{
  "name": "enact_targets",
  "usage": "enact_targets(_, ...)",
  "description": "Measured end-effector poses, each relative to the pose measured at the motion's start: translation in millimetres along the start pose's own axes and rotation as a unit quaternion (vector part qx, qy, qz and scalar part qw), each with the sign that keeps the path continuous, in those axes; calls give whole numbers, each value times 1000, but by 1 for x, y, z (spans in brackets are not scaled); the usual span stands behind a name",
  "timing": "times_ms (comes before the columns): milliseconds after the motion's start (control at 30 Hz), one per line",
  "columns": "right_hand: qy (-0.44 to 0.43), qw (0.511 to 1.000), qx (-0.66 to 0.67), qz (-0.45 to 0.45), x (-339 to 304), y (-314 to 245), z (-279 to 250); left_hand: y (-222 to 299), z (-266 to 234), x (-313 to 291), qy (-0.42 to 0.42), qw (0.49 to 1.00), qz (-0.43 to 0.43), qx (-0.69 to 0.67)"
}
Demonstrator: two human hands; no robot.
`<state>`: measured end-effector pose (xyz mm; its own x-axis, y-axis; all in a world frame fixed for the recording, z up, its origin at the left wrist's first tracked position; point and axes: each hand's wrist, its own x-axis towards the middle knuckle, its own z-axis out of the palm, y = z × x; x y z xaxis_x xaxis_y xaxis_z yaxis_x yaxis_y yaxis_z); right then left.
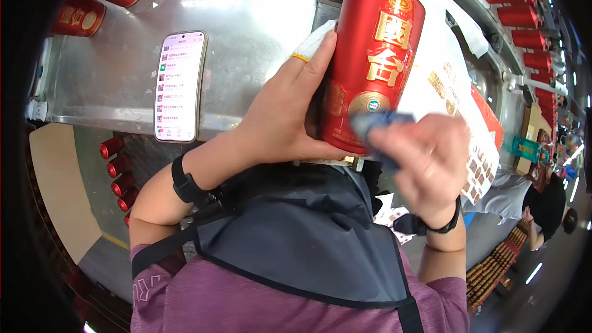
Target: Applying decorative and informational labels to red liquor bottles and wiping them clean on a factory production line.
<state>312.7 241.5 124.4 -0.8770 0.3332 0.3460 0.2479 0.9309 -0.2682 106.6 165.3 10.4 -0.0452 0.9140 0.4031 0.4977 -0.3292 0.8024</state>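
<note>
The step in hand looks like rubbing down the front of a red bottle (376,65), most likely a wipe over the area around its round gold medallion (370,102). The bottle lies at a slant over the metal bench (246,37), base toward the person's apron (302,234) and clear neck pointing away; whether the bench or a support behind carries any of its weight, I cannot tell.

The left hand (280,102) is spread wide around the bottle's left side — thumb along the base end, forefinger up the flank, the other fingers partly hidden behind (one wears a yellow band (300,57)). The right hand (435,157) is blurred, its fingers closed on a bunched blue cloth (390,118) at the medallion's lower edge; whether the cloth presses there or hovers just off the surface is unclear.

As I judge it, the next move calls for a steady left hold and light, even strokes, since the medallion could scuff or lift under hard rubbing. Turning the bottle to reach its other faces would need a regrip — its smooth, rounded sides may slip if the left hand loosens too soon.
</note>
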Motion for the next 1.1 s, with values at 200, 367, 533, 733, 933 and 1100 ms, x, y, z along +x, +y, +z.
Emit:
enact_targets(200,-38,981,147,119,18,20,-13,-6,1,-4,9,1000,23,2)
enact_targets(367,-52,997,-36,-43,10,9,-12,-1,-6,-4,-5,1000,15,-4)
enact_targets(533,-117,967,190,118,48,31,-11,-4,-2,-3,42,998,49,9)
enact_targets(733,-52,983,-48,-169,25,21,-5,-6,-5,-1,10,999,32,-8)
enact_targets(933,-91,987,107,74,87,44,-17,-7,-5,-2,47,996,75,-3)
enact_targets(1100,-169,976,-17,-133,48,19,-19,-4,-6,3,40,995,87,-6)
